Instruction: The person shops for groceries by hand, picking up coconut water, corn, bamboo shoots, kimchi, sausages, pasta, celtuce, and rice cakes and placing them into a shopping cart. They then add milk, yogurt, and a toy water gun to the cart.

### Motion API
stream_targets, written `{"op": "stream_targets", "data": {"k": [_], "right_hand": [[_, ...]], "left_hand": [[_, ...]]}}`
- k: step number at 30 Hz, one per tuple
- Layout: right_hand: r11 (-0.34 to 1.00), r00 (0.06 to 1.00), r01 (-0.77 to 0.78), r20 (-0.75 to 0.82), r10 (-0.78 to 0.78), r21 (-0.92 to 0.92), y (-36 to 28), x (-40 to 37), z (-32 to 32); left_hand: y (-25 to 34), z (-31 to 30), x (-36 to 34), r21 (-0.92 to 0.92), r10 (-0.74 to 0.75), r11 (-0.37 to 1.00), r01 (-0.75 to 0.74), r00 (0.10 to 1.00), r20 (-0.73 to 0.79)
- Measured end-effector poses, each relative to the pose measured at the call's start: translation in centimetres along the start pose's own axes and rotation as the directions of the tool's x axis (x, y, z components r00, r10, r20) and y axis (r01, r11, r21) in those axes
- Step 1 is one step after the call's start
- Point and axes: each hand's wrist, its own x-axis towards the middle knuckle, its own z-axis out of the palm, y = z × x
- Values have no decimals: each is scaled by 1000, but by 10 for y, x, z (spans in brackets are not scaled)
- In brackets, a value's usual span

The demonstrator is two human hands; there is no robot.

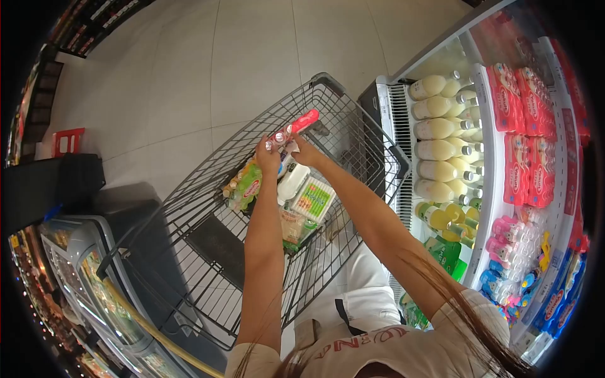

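Observation:
Both arms reach forward over a grey wire shopping cart. My left hand is closed round the near end of a red-wrapped pack of small bottles. Close beside it, my right hand grips the same pack from the right side. The pack is held above the cart's contents. Below my hands lie a white bottle or jug, a white-and-green package and a green-and-yellow pack. A brownish bag lies nearer to me.
At right, a refrigerated shelf holds pale-yellow bottles and several red bottle packs, with green and blue packs lower down. Another display case stands at left. Tiled floor extends ahead of the cart.

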Motion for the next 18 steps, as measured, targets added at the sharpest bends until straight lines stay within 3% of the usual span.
{"op": "stream_targets", "data": {"k": [1,3,4,6,8,9,10,12,13,14,15,16,18], "right_hand": [[996,994,-79,68,82,-51,-4,-4,-3],[992,998,-38,-54,32,-119,-4,-24,4],[988,994,-26,-108,10,-152,6,-31,12],[983,982,3,-185,-37,-181,-5,-67,18],[982,974,55,-207,-93,-181,-27,-136,21],[977,969,99,-205,-137,-187,-37,-170,22],[980,985,39,-160,-71,-194,-51,-205,22],[966,997,-42,-79,22,-255,-74,-268,33],[949,998,-61,-46,49,-310,-79,-298,42],[915,996,58,-45,-83,-400,-67,-320,59],[852,975,177,-30,-220,-493,-52,-336,72],[851,954,226,-71,-292,-474,-51,-354,78],[812,876,358,-135,-462,-461,-51,-365,72]], "left_hand": [[-16,-1,-1,-83,-1,997,5,999,46],[-32,0,-3,-260,18,965,19,990,140],[9,-28,-21,-200,-83,970,136,964,251],[-1,-42,-58,-263,-18,960,97,957,289],[15,-75,-109,-137,-201,937,320,819,537],[29,-94,-140,-57,-123,979,196,791,599],[42,-109,-172,-16,-160,971,240,692,704],[83,-146,-234,10,-106,985,173,555,825],[84,-154,-263,29,-50,998,47,528,848],[86,-158,-284,37,12,995,-87,500,866],[95,-161,-302,135,-74,988,-75,537,840],[99,-169,-319,239,-167,970,-48,583,795],[90,-174,-335,236,-94,961,-140,639,763]]}}
